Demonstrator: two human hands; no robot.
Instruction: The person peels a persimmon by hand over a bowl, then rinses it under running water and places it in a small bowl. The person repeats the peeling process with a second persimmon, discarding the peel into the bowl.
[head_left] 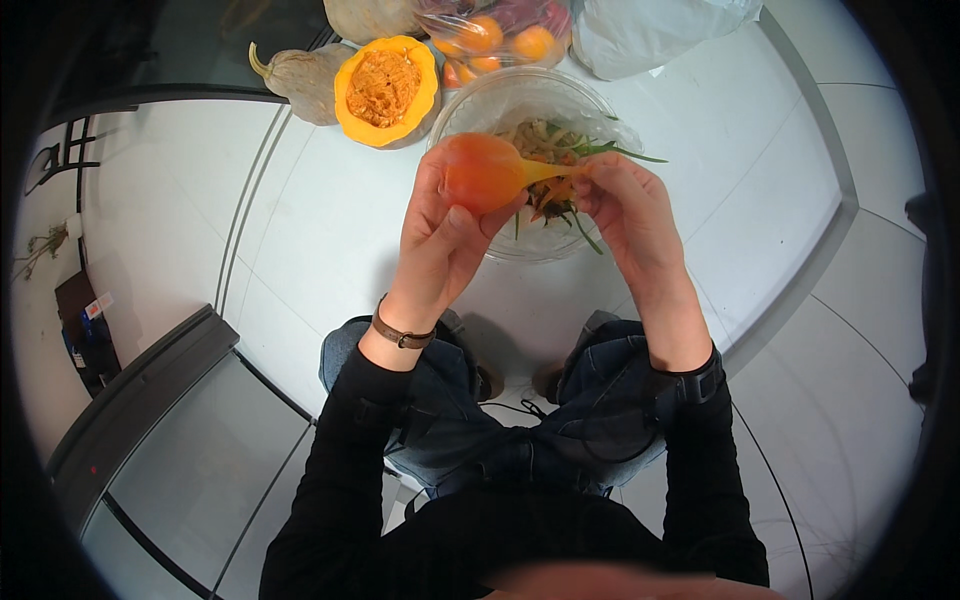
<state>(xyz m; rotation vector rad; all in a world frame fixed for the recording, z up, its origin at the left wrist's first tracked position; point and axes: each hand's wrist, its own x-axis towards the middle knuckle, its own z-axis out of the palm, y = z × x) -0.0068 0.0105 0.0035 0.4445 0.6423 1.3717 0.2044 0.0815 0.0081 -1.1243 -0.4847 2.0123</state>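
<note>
My left hand [440,240] is wrapped round a smooth, glossy orange-red fruit [482,173] that looks like a tomato, with my thumb along its near side. From its right side a thin yellowish strip of skin [548,172] stretches across to my right hand [630,200]. The fingertips there are pinched together on the strip's end. Both hands are raised above a round clear bowl [535,254], which holds vegetable scraps [548,140], with green stalks and orange peelings among them. The fruit and my hands hide part of the bowl.
Behind the bowl, a halved pumpkin [388,92] shows its orange, stringy inside. Next to it lies a pale, stalked squash [300,82]. A clear bag of oranges [495,38] and a whitish plastic bag [655,38] stand along the far side of the white table [745,210].
</note>
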